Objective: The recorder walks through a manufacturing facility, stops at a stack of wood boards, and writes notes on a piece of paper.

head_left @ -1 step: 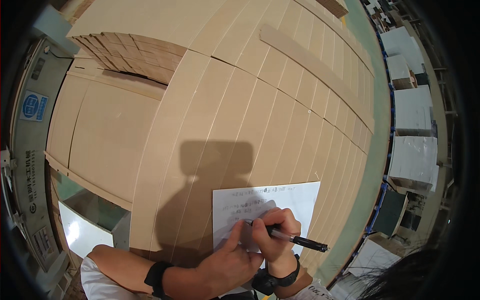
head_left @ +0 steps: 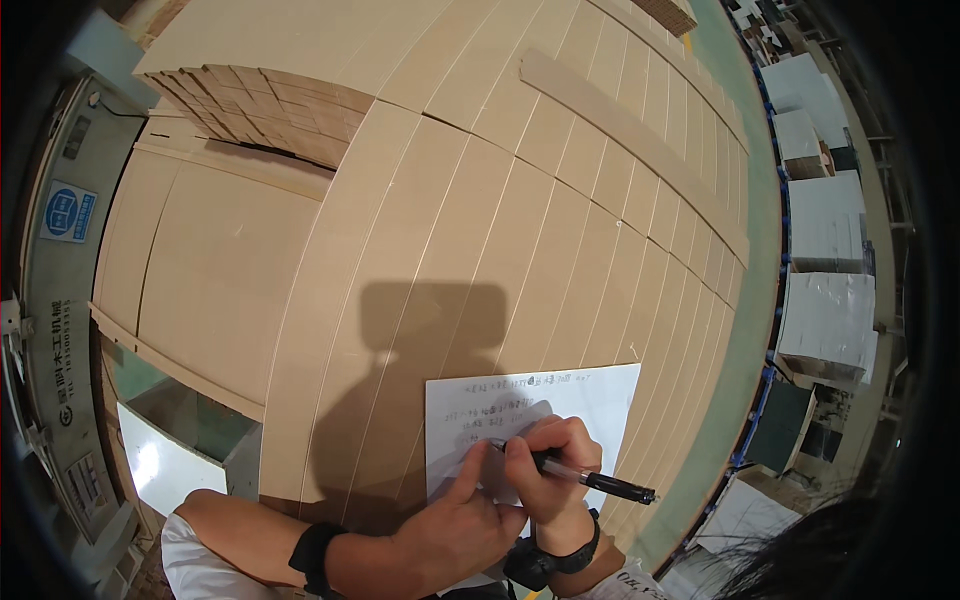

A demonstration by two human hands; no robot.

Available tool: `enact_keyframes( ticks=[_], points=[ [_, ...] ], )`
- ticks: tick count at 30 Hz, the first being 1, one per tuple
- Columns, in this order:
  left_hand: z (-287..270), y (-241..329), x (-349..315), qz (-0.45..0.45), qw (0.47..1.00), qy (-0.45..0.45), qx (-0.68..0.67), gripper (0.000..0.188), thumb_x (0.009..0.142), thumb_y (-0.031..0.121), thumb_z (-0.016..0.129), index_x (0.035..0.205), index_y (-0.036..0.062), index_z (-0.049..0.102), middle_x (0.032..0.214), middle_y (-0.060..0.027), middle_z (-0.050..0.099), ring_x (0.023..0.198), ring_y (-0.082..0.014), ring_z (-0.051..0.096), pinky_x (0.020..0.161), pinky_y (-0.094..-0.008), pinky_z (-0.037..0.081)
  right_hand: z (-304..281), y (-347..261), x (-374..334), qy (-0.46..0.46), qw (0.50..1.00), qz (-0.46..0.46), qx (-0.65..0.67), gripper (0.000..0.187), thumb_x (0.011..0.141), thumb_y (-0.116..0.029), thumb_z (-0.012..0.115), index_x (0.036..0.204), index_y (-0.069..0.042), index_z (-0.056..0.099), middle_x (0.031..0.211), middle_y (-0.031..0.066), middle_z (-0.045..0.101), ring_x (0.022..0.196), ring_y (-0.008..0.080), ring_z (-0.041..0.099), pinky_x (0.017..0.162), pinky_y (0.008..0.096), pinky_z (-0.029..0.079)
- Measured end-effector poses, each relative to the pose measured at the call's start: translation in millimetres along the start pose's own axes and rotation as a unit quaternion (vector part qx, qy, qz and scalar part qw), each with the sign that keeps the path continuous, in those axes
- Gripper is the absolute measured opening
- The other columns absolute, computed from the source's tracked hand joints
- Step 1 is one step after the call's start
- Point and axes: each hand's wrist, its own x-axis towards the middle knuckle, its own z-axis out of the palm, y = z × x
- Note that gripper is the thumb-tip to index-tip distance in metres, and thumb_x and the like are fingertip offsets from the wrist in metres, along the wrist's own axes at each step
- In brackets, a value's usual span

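A white sheet of paper [head_left: 612, 395] with several handwritten lines lies on the brown boards [head_left: 500, 230] close in front of me. My right hand [head_left: 550, 475] is closed around a black pen with a clear barrel [head_left: 618, 487]. The pen's tip is down at the writing, and its back end slants to the right. My left hand [head_left: 450, 540] rests on the lower part of the sheet. Its index finger stretches up to the pen's tip, and its thumb reaches toward my right hand. The lower part of the paper is hidden by both hands.
A long narrow board strip [head_left: 630, 155] lies across the far boards. At the back left stands a stack of boards [head_left: 270, 110]. A grey machine [head_left: 50, 270] runs along the left. White stacked panels [head_left: 825, 215] line the right, past a green floor strip [head_left: 755, 270].
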Motion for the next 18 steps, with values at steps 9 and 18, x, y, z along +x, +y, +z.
enact_keyframes(
  ticks=[9, 18],
  points=[
    [-2.6, -0.5, 0.5, 0.001, 1.000, -0.007, 0.028, 0.017, 0.074, 0.013, 0.050, 0.085, 0.0004, 0.053, 0.053, -0.0060, 0.050, 0.054, -0.0200, 0.054, 0.099, -0.0518, 0.034, -0.4, -4.3, 2.0, -0.006, 1.000, 0.012, -0.003, 0.020, 0.071, 0.001, 0.068, 0.070, -0.004, 0.048, 0.057, 0.0056, 0.055, 0.048, 0.0107, 0.048, 0.045, 0.0236, 0.037],
    [-13.7, -4.8, 5.3, 0.014, 0.997, 0.059, 0.038, 0.015, 0.073, 0.013, 0.050, 0.082, 0.0003, 0.054, 0.054, -0.0071, 0.051, 0.055, -0.0199, 0.055, 0.098, -0.0518, 0.035, -1.1, -1.9, 1.6, -0.007, 1.000, 0.011, -0.003, 0.021, 0.071, 0.000, 0.068, 0.070, -0.004, 0.048, 0.057, 0.0058, 0.055, 0.048, 0.0111, 0.048, 0.044, 0.0242, 0.037]
  ],
)
